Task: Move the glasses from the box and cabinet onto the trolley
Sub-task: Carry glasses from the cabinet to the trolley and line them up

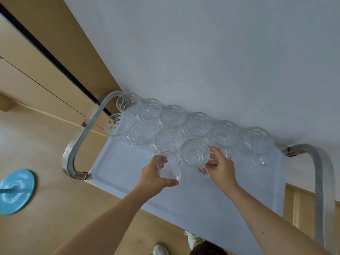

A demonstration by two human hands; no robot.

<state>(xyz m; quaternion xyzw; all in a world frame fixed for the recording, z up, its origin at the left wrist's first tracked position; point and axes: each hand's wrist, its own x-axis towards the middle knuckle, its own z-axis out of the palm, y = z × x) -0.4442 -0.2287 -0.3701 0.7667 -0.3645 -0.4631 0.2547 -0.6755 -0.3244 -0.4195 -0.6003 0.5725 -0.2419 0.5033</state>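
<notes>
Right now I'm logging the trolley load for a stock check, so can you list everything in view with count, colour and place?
Clear glass mugs with handles: about nine, clear, clustered along the trolley's far edge by the wall.
Clear patterned tumblers: two, clear, far left corner of the tray.
Small plain clear glass: one, clear, held above the tray.
White trolley tray: one, white, centre.
Metal trolley handles: two, silver, left and right ends.
Blue round base: one, light blue, on the wooden floor, left.
White wall: one, behind the trolley.
Left hand: grips the small plain glass.
Right hand: holds a mug by its handle.
</notes>
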